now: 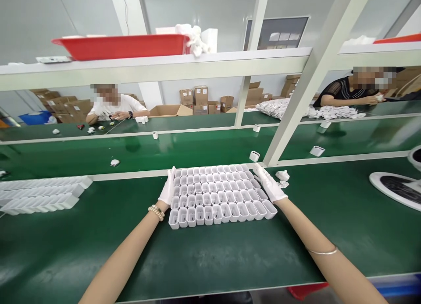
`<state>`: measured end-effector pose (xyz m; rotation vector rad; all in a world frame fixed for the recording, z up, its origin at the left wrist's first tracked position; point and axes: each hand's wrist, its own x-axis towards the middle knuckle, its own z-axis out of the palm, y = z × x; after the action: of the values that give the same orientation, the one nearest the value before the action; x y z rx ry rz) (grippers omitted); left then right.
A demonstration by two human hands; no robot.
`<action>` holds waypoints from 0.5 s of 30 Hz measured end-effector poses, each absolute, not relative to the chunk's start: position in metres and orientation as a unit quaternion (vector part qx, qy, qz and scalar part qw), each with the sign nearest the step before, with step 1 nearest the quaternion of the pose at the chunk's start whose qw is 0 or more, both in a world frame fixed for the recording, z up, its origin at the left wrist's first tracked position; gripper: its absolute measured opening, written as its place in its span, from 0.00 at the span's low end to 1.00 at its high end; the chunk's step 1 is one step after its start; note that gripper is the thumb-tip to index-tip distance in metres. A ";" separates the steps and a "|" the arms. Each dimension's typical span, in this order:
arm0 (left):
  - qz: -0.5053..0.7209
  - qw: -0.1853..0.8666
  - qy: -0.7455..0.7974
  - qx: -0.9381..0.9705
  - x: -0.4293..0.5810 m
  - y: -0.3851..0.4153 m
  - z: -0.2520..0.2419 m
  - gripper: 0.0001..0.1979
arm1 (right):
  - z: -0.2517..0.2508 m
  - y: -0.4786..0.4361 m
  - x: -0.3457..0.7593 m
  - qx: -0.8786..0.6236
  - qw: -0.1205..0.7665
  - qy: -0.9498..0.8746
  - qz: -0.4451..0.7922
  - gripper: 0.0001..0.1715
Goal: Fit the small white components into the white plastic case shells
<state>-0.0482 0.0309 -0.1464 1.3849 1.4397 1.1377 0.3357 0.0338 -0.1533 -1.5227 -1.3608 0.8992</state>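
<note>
- From my head view, a block of white containers (219,196) stands in rows on the green counter (217,260) before me, mouths facing up.
- My left hand (169,187), white-gloved, lies flat along the block's left side, fingers straight, gripping nothing on its own.
- My right hand (269,184), gloved too, stretches flat along the right side, fingers extended and uncurled.
- Just beside my right hand lies a crumpled white bundle (282,176); a small white piece (254,156) sits beyond my fingertips.
- More white containers (44,194) lie in rows at far left.
- Across from me sit a person in a white top (126,103) and a person in a black top (338,93).
</note>
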 end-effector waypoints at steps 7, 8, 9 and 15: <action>0.469 0.400 0.562 0.552 -0.050 0.032 -0.149 0.35 | -0.158 -0.007 0.343 -0.594 0.470 -0.541 0.366 0.40; 0.470 0.401 0.561 0.551 -0.049 0.032 -0.149 0.35 | -0.162 -0.012 0.342 -0.600 0.468 -0.538 0.365 0.41; 0.473 0.402 0.560 0.549 -0.049 0.033 -0.149 0.34 | -0.166 -0.016 0.340 -0.607 0.464 -0.534 0.362 0.41; 0.486 0.395 0.557 0.546 -0.045 0.034 -0.144 0.24 | -0.178 -0.021 0.326 -0.646 0.412 -0.566 0.304 0.39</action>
<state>-0.0453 0.0337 -0.1444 1.3843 1.4121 1.2332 0.3263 -0.0212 -0.1776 -1.6242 -1.4245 0.7637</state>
